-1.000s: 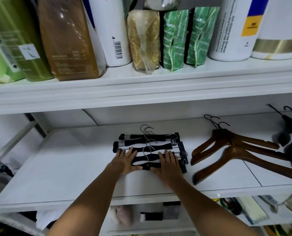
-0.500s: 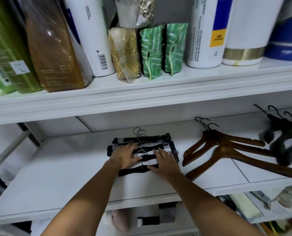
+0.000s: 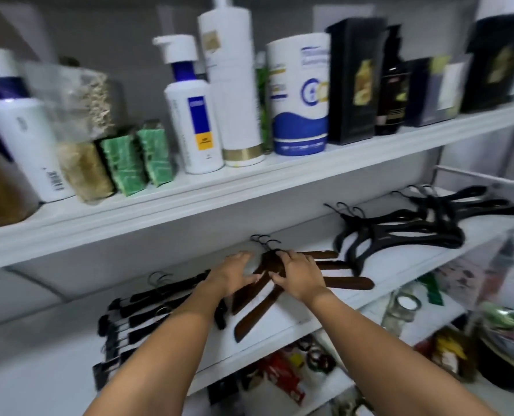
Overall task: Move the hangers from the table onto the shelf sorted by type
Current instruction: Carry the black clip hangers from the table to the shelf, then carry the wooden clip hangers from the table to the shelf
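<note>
On the white middle shelf (image 3: 279, 322) lie three groups of hangers. Black clip hangers (image 3: 147, 310) are stacked at the left. Brown wooden hangers (image 3: 342, 280) lie in the middle. Black plastic hangers (image 3: 405, 229) lie at the right. Both my hands are on the wooden hangers. My left hand (image 3: 234, 277) rests on their left arms with fingers spread. My right hand (image 3: 300, 274) lies over the necks below the hooks, fingers slightly bent. The picture is blurred.
The shelf above (image 3: 249, 187) carries white bottles (image 3: 195, 115), green packets (image 3: 135, 157), a blue-and-white tub (image 3: 299, 94) and dark boxes (image 3: 354, 79). Below the hanger shelf sit a glass jar (image 3: 402, 307) and mixed clutter.
Both hands left the black clip hangers and moved right onto the brown wooden hangers. The view swung right and tilted, bringing the black plastic hangers fully into sight.
</note>
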Demonstrator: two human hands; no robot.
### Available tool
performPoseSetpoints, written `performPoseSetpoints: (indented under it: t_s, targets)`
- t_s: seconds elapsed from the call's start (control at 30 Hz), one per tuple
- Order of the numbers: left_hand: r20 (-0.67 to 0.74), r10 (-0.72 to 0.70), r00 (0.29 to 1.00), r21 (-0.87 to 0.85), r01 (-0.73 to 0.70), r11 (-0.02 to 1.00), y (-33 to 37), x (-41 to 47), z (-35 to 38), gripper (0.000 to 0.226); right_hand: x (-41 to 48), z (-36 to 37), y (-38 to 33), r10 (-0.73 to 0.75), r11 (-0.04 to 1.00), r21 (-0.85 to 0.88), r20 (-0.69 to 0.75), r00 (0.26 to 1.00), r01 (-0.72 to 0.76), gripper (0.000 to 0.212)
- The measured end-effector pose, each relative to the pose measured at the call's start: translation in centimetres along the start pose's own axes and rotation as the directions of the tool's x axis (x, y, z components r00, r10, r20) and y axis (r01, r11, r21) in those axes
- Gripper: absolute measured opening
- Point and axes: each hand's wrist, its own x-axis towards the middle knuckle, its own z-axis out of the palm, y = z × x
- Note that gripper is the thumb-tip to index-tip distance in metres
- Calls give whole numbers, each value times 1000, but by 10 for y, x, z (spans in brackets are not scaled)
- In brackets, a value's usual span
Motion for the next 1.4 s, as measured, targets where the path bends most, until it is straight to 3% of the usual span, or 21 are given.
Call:
performPoseSetpoints:
  t_s: [0.2,0.37,0.67,1.0,1.4]
  targets:
    - [-60,265,962,120,-256,959,148,44,20,64,-53,-57,112,253,966,-29,-89,963,-257,61]
    - [-60,459,887,112,-451,886,259,62,32,63,-114,-103,201,431,895,-53,-162,888,-444,63]
    - [-25,747,664,180,-732,657,463,67,56,66,-234,-186,329,654,716,-54,-294,697,-696,63]
    - [-24,882,470,150,-871,468,656,32,95,65,-373,-260,425,770,498,-51,-434,468,-866,60]
    - [-61,970,234,31,-971,237,810,-35,127,64,-502,-309,470,807,229,-71,-544,230,-971,60]
